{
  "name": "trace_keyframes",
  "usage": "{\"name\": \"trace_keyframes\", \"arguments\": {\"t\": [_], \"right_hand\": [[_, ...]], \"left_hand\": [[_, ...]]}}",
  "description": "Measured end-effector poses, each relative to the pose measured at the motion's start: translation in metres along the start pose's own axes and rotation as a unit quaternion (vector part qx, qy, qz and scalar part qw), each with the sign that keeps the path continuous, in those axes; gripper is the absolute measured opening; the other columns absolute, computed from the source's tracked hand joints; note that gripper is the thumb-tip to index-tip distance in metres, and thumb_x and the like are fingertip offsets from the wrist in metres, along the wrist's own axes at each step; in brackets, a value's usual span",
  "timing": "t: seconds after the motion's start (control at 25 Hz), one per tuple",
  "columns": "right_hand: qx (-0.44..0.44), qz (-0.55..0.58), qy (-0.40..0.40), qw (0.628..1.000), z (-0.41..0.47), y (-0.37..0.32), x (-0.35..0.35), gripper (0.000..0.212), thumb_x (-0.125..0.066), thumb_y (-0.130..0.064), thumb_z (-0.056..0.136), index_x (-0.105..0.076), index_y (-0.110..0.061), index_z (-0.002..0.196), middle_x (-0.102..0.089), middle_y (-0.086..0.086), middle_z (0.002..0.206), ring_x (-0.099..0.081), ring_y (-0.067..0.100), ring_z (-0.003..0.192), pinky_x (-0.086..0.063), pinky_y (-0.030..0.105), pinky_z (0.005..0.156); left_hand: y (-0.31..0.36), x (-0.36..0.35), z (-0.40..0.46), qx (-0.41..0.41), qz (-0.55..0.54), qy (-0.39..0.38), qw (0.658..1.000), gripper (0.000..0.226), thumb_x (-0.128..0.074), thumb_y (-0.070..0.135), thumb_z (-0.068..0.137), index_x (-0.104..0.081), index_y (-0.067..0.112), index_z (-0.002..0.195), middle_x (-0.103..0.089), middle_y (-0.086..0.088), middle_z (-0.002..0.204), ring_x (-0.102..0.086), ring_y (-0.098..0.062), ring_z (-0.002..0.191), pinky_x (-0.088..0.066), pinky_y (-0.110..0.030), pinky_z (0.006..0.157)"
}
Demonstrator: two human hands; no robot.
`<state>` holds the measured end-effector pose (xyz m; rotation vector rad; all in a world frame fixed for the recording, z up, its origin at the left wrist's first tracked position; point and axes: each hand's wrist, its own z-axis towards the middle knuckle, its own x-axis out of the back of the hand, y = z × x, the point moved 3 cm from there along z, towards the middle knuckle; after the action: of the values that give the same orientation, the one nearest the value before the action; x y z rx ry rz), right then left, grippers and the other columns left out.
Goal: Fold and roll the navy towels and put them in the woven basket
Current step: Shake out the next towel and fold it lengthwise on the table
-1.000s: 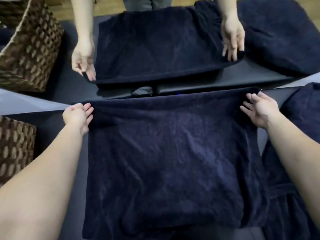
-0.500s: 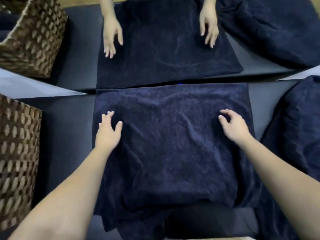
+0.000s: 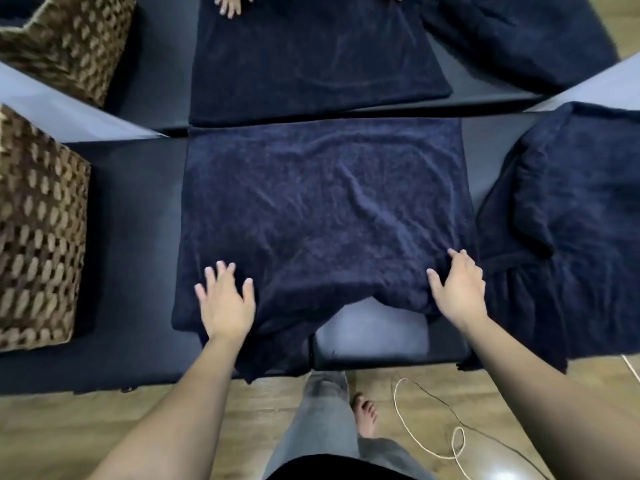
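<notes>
I see a dark padded surface (image 3: pixel 131 237) running across the view, with a second one of the same kind butted against its far edge. Below the near edge lies a wood-plank floor (image 3: pixel 69 427), carrying a loose pale cord (image 3: pixel 401 414) to my right.

A woven basket (image 3: pixel 38 233) stands on the surface at far left; its interior is out of view, so I cannot tell its contents. A second woven basket (image 3: pixel 72 39) stands further back on the left, interior likewise unseen.

The folded navy towel (image 3: pixel 322 209) lies flat at the centre of the near surface, its near edge bunched and hanging over the front at the left. My left hand (image 3: pixel 227 301) rests flat on its near left corner, fingers spread and released. My right hand (image 3: pixel 457 289) rests on the near right corner, fingers loosely bent against the cloth, grasping nothing. A heap of navy towels (image 3: pixel 568 220) lies to the right, just beside the folded one. Another navy towel (image 3: pixel 311 57) lies across on the far surface, with another person's hand (image 3: pixel 230 2) on it.
</notes>
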<state>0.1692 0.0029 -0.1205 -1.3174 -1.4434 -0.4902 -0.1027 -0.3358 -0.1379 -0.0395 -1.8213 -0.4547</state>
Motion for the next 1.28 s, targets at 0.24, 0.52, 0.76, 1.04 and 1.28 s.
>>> {"name": "trace_keyframes", "arguments": {"t": [0.24,0.52,0.76,1.04,1.28], "right_hand": [[-0.199,0.087,0.026,0.976,-0.025,0.016,0.001,0.093,-0.070,-0.054,0.087,-0.027,-0.007,0.155,-0.036,0.020,0.156,-0.033,0.043,0.141,-0.029,0.055,0.113],[-0.117,0.400,0.027,0.908,-0.030,0.015,-0.001,0.023,-0.073,-0.032,0.088,-0.071,-0.012,0.099,-0.073,0.002,0.099,-0.068,0.019,0.093,-0.049,0.028,0.079],[-0.109,0.527,0.095,0.837,-0.021,0.029,0.033,0.020,-0.078,-0.036,0.083,-0.065,-0.020,0.080,-0.070,-0.003,0.087,-0.064,0.011,0.082,-0.055,0.033,0.086],[-0.137,0.428,0.012,0.893,-0.017,0.038,0.054,0.016,-0.072,-0.030,0.091,-0.067,-0.018,0.100,-0.070,0.004,0.104,-0.067,0.027,0.098,-0.055,0.037,0.081],[-0.236,0.496,-0.069,0.833,-0.018,0.054,0.072,0.058,-0.083,-0.041,0.077,-0.065,-0.012,0.124,-0.072,0.010,0.112,-0.072,0.032,0.094,-0.059,0.052,0.084]], "left_hand": [[-0.041,0.016,-0.046,0.273,-0.181,0.067,0.942,0.083,-0.061,0.055,0.092,-0.027,0.013,0.155,-0.041,-0.015,0.155,-0.031,-0.035,0.145,-0.029,-0.052,0.117],[-0.062,0.001,-0.040,0.358,-0.417,0.064,0.833,0.039,-0.071,0.049,0.082,-0.067,0.020,0.107,-0.070,0.000,0.112,-0.063,-0.031,0.110,-0.048,-0.046,0.105],[-0.043,0.027,-0.042,0.292,-0.507,0.169,0.793,0.024,-0.062,0.035,0.095,-0.056,0.019,0.112,-0.067,0.001,0.114,-0.064,-0.022,0.104,-0.052,-0.038,0.101],[-0.041,0.023,-0.048,0.348,-0.541,0.098,0.759,0.044,-0.062,0.045,0.095,-0.053,0.023,0.132,-0.064,0.003,0.124,-0.066,-0.021,0.098,-0.057,-0.036,0.082],[-0.066,0.031,-0.075,0.447,-0.482,0.121,0.744,0.049,-0.072,0.031,0.086,-0.060,0.013,0.130,-0.062,0.004,0.120,-0.061,-0.026,0.103,-0.051,-0.036,0.098]]}}
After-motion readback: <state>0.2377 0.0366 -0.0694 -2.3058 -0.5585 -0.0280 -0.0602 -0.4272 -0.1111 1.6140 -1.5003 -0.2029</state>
